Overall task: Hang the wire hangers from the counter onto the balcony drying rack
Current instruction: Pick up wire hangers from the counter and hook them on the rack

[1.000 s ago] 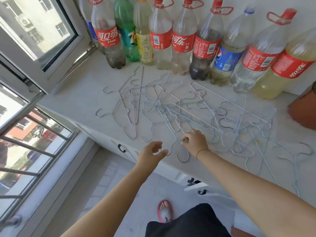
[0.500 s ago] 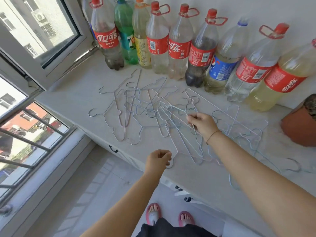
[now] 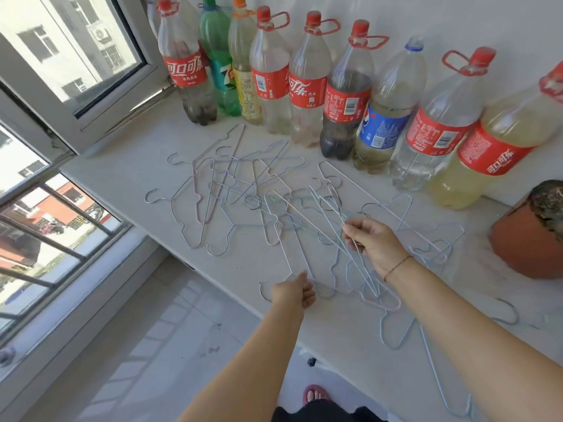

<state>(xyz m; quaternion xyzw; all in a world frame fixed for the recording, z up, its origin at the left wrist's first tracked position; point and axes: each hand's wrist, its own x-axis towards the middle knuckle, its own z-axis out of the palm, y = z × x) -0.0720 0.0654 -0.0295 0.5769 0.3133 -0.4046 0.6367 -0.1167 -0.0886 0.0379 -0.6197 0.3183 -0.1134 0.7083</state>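
Observation:
Several thin wire hangers (image 3: 231,190), pale blue, pink and silver, lie tangled across the white counter (image 3: 122,175). My right hand (image 3: 373,243) pinches the wires of a few hangers near the middle of the pile. My left hand (image 3: 294,290) is closed at the counter's front edge around the neck of a hanger, whose hook (image 3: 264,292) sticks out to the left. No drying rack is in view.
A row of large plastic bottles (image 3: 304,86) lines the wall behind the pile. A terracotta pot (image 3: 527,239) sits at the right. An open window (image 3: 76,56) and barred window (image 3: 45,239) are on the left. Tiled floor lies below.
My right hand moved from the front hooks deeper into the pile and took hold of hanger wires. My left hand went from open to closed on a hanger at the counter edge.

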